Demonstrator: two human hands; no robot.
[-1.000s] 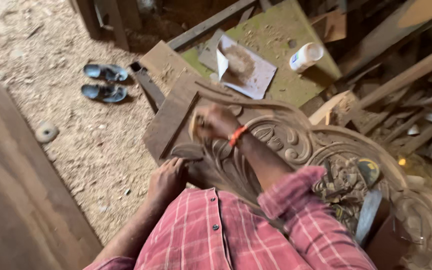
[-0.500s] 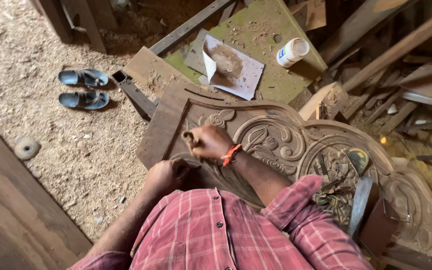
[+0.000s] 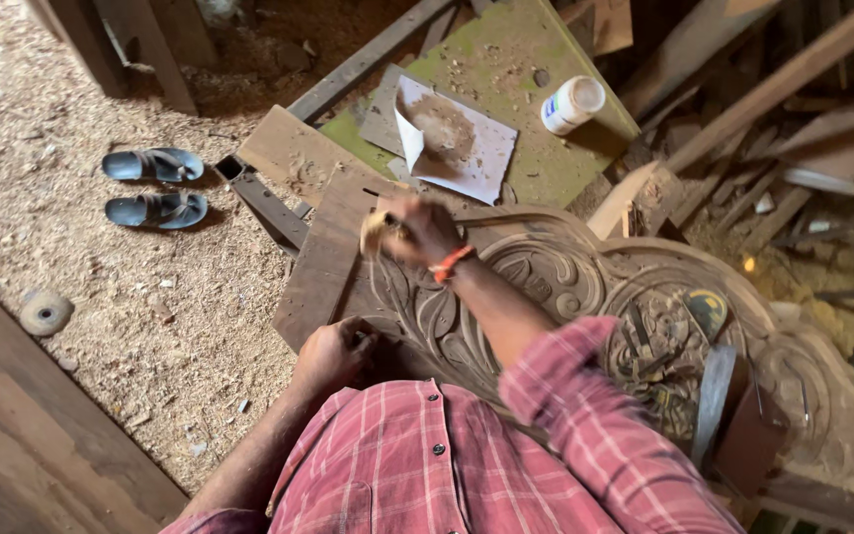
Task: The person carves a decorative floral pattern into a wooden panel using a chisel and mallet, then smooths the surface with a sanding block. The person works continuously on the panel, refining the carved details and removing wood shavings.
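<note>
- The right hand (image 3: 415, 229) is raised over the carved panel (image 3: 546, 287), its fingers closed round a small pale wooden piece (image 3: 376, 229); the hand is blurred, so the piece's shape is hard to tell.
- An orange band (image 3: 450, 263) sits on the right wrist.
- The left hand (image 3: 333, 354) is curled into a fist, resting on the panel's near edge; what it grips, if anything, is hidden.
- The panel lies flat in front of the person, its scrollwork running from the plain left end toward the right, where chisels (image 3: 654, 341) lie in a carved hollow.
- Beyond the panel, a green board (image 3: 506, 59) bears a sheet of paper (image 3: 457, 138) with sawdust on it, and a white bottle (image 3: 572, 103) lying on its side.
- Two blue sandals (image 3: 155, 186) rest side by side on the sawdust-strewn floor (image 3: 81, 277) to the left, well apart from the panel.
- A small round disc (image 3: 45, 312) lies nearer, beside a dark plank (image 3: 12, 435).
</note>
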